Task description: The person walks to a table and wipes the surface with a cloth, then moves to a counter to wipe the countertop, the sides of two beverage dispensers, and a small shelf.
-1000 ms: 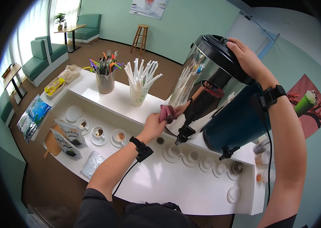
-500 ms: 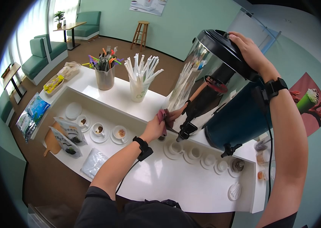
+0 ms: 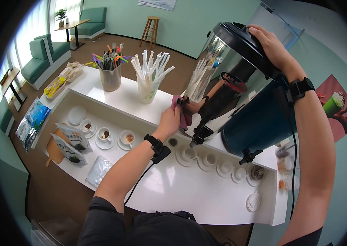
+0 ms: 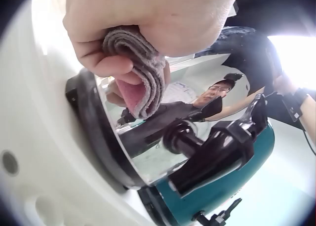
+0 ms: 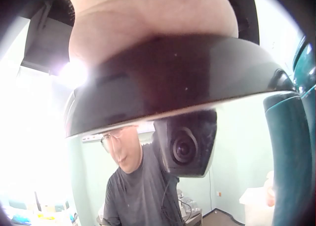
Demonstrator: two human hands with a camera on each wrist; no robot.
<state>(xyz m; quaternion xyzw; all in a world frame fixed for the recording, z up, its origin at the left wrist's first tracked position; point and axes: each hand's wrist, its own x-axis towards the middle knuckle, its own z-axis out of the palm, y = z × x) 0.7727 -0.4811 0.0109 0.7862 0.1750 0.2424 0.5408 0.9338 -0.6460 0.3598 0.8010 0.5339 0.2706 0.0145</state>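
Note:
My left hand (image 3: 170,122) grips a folded pink-grey cloth (image 3: 186,119) against the lower side of a shiny metal dispenser with a black lid (image 3: 243,45). In the left wrist view, fingers curl round the cloth (image 4: 140,70), beside the dispenser's black tap (image 4: 217,152). My right hand (image 3: 272,48) rests on top of the black lid, fingers spread over it; the right wrist view shows the palm (image 5: 153,18) on the lid (image 5: 173,78), with its fingertips hidden. The mirror-like wall reflects the person.
A teal dispenser (image 3: 251,119) stands right of the metal one. Left of it are a cup of white straws (image 3: 148,88) and a cup of coloured straws (image 3: 110,78). On the lower counter are small cups (image 3: 127,138), pouches (image 3: 75,139) and several white cups on saucers (image 3: 189,153).
My left hand and the cloth have moved slightly up along the dispenser's side. The right hand stays on the lid, and the head view has shifted a little.

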